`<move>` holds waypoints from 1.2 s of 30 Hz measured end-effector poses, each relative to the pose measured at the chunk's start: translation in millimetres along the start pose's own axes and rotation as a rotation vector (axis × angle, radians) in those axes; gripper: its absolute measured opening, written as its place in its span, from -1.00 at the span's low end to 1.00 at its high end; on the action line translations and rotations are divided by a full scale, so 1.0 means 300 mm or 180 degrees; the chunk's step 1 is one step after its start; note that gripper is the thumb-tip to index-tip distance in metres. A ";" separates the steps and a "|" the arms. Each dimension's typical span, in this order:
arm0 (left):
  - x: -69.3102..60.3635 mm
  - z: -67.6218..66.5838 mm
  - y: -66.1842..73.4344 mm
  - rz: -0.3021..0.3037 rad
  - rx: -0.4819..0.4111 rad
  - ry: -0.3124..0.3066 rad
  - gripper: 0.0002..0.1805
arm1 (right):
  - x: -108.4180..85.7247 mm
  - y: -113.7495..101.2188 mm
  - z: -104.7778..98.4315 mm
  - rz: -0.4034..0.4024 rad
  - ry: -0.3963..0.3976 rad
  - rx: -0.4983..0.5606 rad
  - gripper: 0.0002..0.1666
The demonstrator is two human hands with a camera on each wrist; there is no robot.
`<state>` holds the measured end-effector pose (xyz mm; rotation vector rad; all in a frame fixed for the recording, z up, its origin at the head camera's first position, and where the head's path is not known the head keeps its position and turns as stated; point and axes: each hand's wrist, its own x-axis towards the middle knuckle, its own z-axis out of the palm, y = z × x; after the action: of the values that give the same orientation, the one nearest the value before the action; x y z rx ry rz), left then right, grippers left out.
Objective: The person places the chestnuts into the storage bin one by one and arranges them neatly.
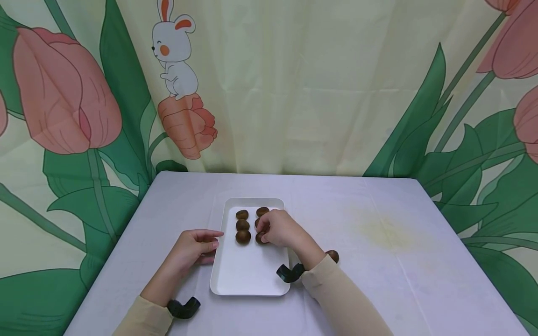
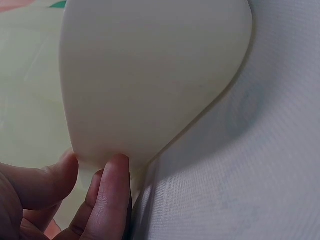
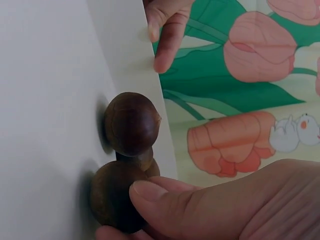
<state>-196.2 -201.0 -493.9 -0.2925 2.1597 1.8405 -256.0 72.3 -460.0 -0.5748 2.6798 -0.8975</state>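
Head view plus right wrist: front chestnut (image 3: 111, 196) of the right row sits on the tray (image 1: 250, 277), pinched between thumb and fingers of the right hand (image 1: 280, 228). Left row of three chestnuts (image 1: 242, 225) looks done; right row, partly hidden, seems nearly so. Left hand (image 1: 194, 248) loosely extended, touching tray's left rim. Likely left: loose chestnut (image 1: 333, 255) on the table (image 1: 386, 289), behind the right sleeve (image 1: 346, 294).

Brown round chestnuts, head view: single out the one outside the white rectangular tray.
The chestnut on the white tablecloth, partly hidden by the beige right sleeve; every other visible chestnut is in the tray.
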 end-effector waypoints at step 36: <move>0.001 -0.003 0.001 0.0099 -0.0055 -0.0109 -0.60 | -0.020 -0.018 -0.014 0.0158 0.0094 -0.0006 -0.82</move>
<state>-196.5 -201.8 -493.6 -0.2307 2.1383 1.8680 -250.6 73.0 -452.7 -0.4971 2.7090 -0.8970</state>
